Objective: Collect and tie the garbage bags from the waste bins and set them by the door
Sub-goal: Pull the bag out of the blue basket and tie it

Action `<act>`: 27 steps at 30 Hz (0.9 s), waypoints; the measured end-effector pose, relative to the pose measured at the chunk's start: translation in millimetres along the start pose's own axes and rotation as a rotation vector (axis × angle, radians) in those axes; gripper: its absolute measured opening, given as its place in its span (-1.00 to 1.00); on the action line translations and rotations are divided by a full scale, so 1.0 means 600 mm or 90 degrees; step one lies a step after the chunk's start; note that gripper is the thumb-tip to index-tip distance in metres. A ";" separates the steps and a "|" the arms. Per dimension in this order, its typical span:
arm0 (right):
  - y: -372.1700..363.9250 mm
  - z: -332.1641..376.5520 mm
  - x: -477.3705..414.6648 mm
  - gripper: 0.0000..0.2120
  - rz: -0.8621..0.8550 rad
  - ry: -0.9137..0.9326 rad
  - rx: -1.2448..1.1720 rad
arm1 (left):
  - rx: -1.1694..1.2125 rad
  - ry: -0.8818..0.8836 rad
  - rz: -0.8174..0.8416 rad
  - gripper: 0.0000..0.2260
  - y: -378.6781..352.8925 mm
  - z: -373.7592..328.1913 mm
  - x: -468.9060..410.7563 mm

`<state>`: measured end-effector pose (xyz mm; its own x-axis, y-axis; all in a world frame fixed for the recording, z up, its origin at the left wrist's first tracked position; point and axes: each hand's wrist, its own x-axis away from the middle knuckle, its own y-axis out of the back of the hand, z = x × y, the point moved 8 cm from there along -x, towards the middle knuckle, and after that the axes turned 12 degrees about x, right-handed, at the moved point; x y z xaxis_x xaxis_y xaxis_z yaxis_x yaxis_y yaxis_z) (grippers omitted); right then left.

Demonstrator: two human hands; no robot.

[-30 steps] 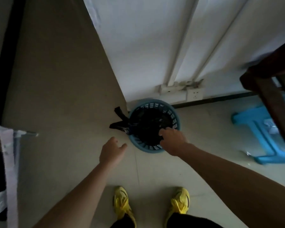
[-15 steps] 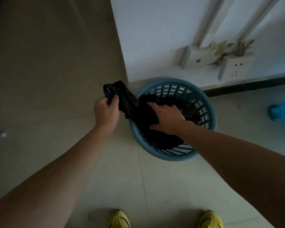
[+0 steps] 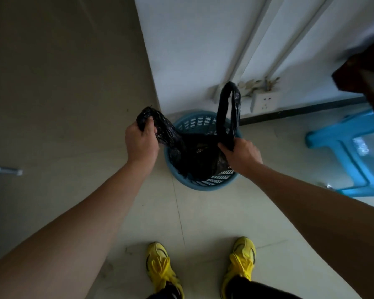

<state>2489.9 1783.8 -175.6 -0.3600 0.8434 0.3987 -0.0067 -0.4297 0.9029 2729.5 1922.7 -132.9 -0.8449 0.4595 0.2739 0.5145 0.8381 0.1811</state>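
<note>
Two hands hold a black garbage bag (image 3: 194, 156) whose body sits inside the blue waste bin (image 3: 203, 182) against the wall: left hand (image 3: 140, 143) clenches one handle, right hand (image 3: 241, 156) grasps the other, upright loop.

My feed is dim overall, with a cool grey cast. The brightest patch is the white painted wall (image 3: 192, 50), softly and evenly lit; I can't tell where the light comes from. The beige tiled floor (image 3: 52, 83) sinks to murky brown toward the left edge. The black plastic garbage bag (image 3: 194, 156) reads nearly as a silhouette, with only a faint sheen on its creases. Shadows are soft and diffuse. The wide lens splays the white wall conduit strips (image 3: 248, 39) and stretches the forearms at the lower corners. The dark brown wooden corner (image 3: 365, 78) at upper right is smeared and out of focus. The bright yellow shoes (image 3: 160, 266) stay vivid.
</note>
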 end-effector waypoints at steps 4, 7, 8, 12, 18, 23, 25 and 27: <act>0.104 -0.006 0.060 -0.61 -0.015 -0.049 -0.051 | -0.003 -0.043 0.033 -0.65 -0.002 -0.111 0.038; 0.179 -0.011 0.118 -0.65 -0.024 -0.091 -0.090 | -0.028 -0.076 0.054 -0.59 0.005 -0.196 0.076; 0.197 -0.014 0.136 -0.67 -0.023 -0.104 -0.109 | -0.035 -0.086 0.061 -0.55 0.009 -0.218 0.089; 0.261 -0.029 0.214 -0.70 -0.028 -0.144 -0.180 | -0.070 -0.100 0.075 -0.47 0.030 -0.282 0.141; 0.270 -0.070 0.311 -0.82 -0.004 -0.164 -0.229 | -0.082 -0.074 0.077 -0.55 0.059 -0.280 0.235; 0.192 -0.124 0.349 -0.95 0.016 -0.135 -0.239 | -0.083 -0.074 0.054 -0.61 0.079 -0.205 0.318; 0.142 -0.150 0.360 -0.96 0.035 -0.137 -0.252 | -0.076 -0.040 0.049 -0.61 0.079 -0.153 0.346; 0.078 -0.180 0.366 -0.97 0.057 -0.160 -0.275 | -0.065 -0.016 0.055 -0.62 0.070 -0.098 0.365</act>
<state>2309.5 1914.1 -62.9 -0.1423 0.8260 0.5455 -0.3901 -0.5533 0.7360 2574.6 2041.4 -10.0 -0.7993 0.5371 0.2694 0.5970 0.7610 0.2539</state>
